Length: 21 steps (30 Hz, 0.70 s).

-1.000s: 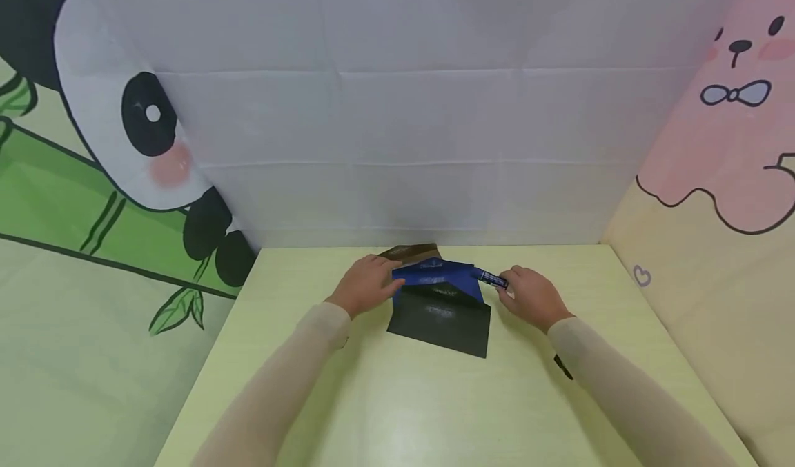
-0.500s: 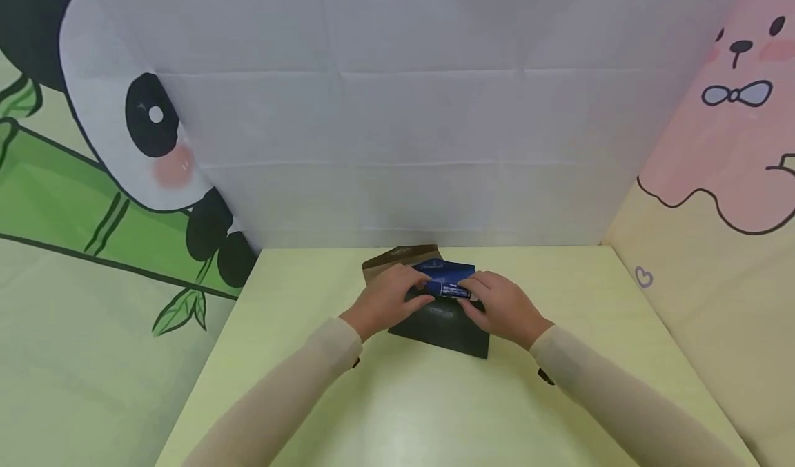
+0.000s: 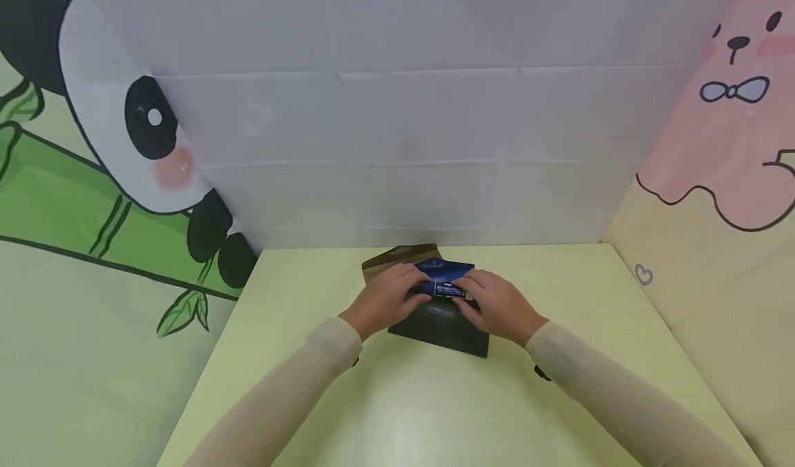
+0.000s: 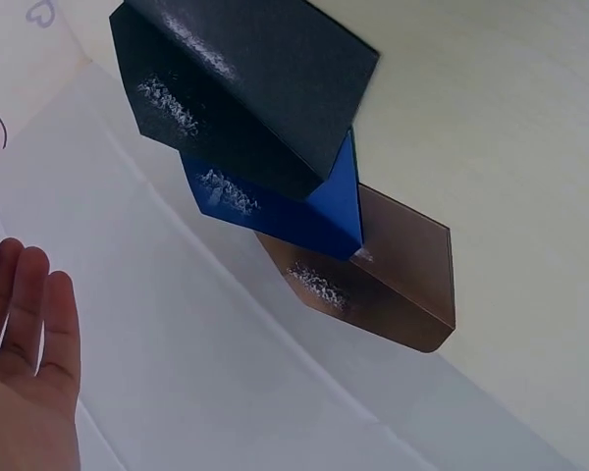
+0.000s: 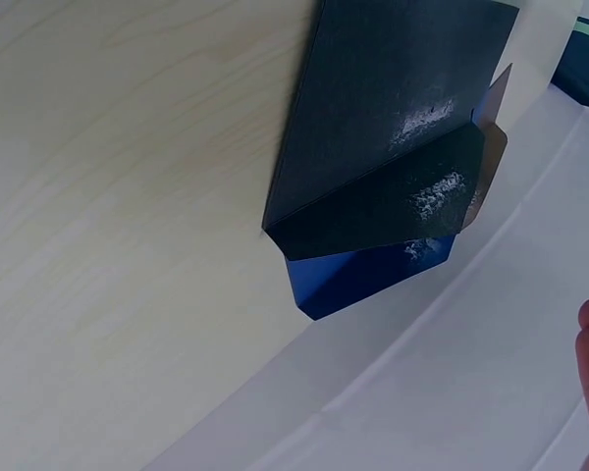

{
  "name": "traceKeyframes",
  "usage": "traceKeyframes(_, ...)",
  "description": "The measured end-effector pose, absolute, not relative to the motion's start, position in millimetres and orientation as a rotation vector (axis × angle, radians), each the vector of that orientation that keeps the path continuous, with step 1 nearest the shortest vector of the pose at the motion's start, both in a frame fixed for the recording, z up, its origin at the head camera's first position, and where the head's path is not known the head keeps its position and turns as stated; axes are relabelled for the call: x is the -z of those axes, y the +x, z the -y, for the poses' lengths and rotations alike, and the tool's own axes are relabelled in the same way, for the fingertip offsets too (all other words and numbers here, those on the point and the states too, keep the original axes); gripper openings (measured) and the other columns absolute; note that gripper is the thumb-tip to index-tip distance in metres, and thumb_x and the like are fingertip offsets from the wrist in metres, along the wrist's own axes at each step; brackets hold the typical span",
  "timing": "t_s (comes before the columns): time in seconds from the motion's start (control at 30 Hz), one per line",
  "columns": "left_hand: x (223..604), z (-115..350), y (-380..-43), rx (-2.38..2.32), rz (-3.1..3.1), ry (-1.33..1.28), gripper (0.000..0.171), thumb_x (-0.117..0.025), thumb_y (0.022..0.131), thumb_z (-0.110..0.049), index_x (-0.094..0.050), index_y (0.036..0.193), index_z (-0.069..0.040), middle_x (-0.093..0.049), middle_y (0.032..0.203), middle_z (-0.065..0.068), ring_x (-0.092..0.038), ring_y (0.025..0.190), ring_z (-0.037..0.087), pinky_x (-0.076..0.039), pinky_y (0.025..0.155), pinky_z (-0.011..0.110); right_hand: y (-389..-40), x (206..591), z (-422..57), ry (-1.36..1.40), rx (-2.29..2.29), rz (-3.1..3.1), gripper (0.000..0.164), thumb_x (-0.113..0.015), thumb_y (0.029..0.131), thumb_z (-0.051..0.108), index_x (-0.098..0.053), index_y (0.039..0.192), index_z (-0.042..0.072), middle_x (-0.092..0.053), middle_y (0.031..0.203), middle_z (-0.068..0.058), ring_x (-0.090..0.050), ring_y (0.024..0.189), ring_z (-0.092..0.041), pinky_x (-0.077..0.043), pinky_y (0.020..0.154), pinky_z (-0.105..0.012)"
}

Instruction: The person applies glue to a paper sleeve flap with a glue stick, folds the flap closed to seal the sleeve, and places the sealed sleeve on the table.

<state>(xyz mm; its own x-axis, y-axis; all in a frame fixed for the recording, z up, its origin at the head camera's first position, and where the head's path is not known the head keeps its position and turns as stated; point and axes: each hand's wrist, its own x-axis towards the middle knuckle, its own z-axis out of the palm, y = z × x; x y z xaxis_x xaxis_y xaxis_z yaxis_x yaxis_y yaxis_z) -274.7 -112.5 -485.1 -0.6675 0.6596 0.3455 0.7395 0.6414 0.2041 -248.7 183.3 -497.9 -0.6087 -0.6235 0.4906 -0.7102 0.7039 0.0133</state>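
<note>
Both hands hold a short blue tube with a dark printed label (image 3: 450, 290) level above the envelopes; I cannot tell if it is a marker or a glue stick. My left hand (image 3: 386, 299) pinches its left end, and my right hand (image 3: 499, 304) grips its pale right end. Beneath lie a black envelope (image 3: 444, 325), a blue envelope (image 3: 456, 270) and a brown envelope (image 3: 397, 254), overlapping with flaps raised. Whitish shiny patches mark them in the wrist views. Fingers of the left hand (image 4: 34, 343) show at the left wrist view's edge.
The envelopes lie on a pale wooden table (image 3: 397, 412), near its back edge. Behind it hangs a creased white sheet (image 3: 428, 115). A panda-printed cloth (image 3: 118, 143) stands at the left, and a cloth with a pink animal (image 3: 714, 150) at the right.
The right hand has brought the tube left over the envelopes. The left hand has left the envelopes' left side and taken the tube's other end. Over the last half second both hands barely shift.
</note>
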Motion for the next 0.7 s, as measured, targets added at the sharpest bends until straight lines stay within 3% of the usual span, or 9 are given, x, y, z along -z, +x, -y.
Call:
traceKeyframes(0.27,484.2,109.5,-275.2,0.367,2.67,-1.181,0.03,-0.076,0.118,-0.031,-0.075,0.137,-0.009,-0.077,0.123,0.006,-0.071,0.112,0.022,-0.066,0.106,0.04,-244.6,495.8,-179.6,1.041,-0.213,2.461,0.038,-0.09,0.107,0.029,-0.08,0.134,0.004,-0.083,0.122,-0.01,-0.079,0.106,-0.023,-0.072,0.098,-0.041)
traceKeyframes(0.7,480.1,109.0,-270.4,0.377,2.765,-1.184,0.034,-0.059,0.125,-0.033,-0.07,0.141,-0.005,-0.073,0.131,0.01,-0.067,0.12,0.026,-0.062,0.115,0.045,-246.0,499.0,-178.1,1.076,-0.198,2.42,0.038,-0.09,0.107,0.023,-0.078,0.135,0.0,-0.081,0.12,-0.011,-0.077,0.104,-0.024,-0.072,0.098,-0.04)
